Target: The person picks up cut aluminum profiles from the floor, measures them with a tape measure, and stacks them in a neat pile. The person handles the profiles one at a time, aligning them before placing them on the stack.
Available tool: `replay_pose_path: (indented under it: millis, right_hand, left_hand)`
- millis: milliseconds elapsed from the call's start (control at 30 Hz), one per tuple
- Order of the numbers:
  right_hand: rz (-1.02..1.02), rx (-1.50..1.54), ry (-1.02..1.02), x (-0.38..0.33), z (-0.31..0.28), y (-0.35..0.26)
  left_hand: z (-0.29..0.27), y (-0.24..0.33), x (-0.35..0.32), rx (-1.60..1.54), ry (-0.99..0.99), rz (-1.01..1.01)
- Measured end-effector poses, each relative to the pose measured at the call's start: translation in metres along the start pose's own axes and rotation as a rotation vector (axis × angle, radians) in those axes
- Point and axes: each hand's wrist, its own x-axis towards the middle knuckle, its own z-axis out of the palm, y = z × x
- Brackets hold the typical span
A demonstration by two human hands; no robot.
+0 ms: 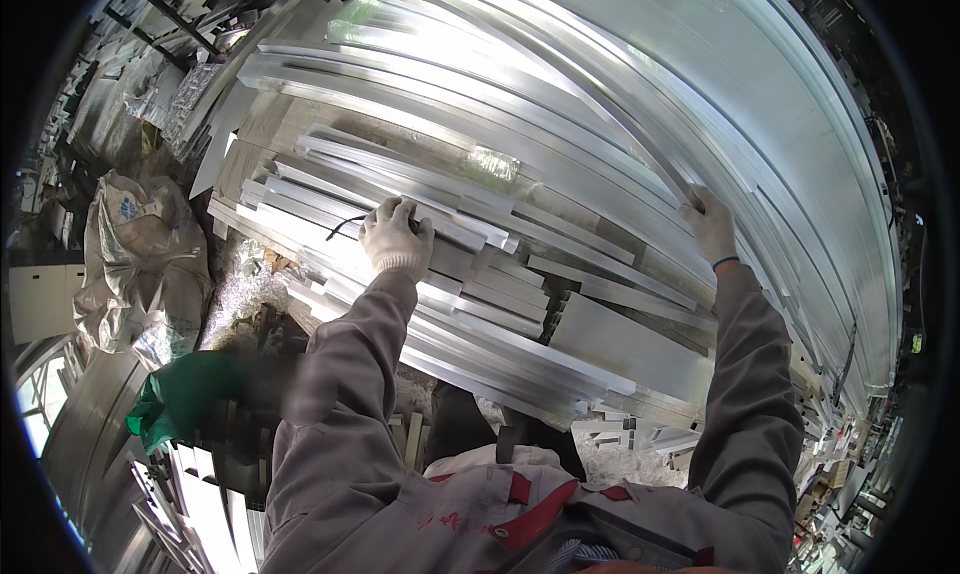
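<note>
My left hand (397, 239), in a white knit glove, rests over a stack of cut silver metal profiles (345, 196). Its fingers are curled together; something dark shows between them, and a thin black cord (345, 226) sticks out to the left. What it holds is mostly hidden. At the right, my right hand (711, 229), gloved with a blue cuff band, is closed around the near end of a long metal strip (640, 139). That strip runs away to the far left, over wider lengths of metal.
Long aluminium sheets and profiles (800, 114) fill the far and right side. A flat metal plate (625, 344) lies near the front edge. At the left are a bulging pale sack (145, 259), crumpled clear wrap (245, 284) and a green cloth or bag (185, 399).
</note>
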Motion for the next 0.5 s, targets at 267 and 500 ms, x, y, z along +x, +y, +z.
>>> replay_pose_path:
  millis: [267,500]
  right_hand:
    - [-0.096,-0.010,0.003,0.109,0.054,0.017]
    - [-0.085,-0.133,0.062,0.138,0.048,0.028]
  left_hand:
    - [0.004,0.000,0.003,0.032,0.025,0.025]
    - [0.014,-0.005,0.003,0.032,0.104,0.067]
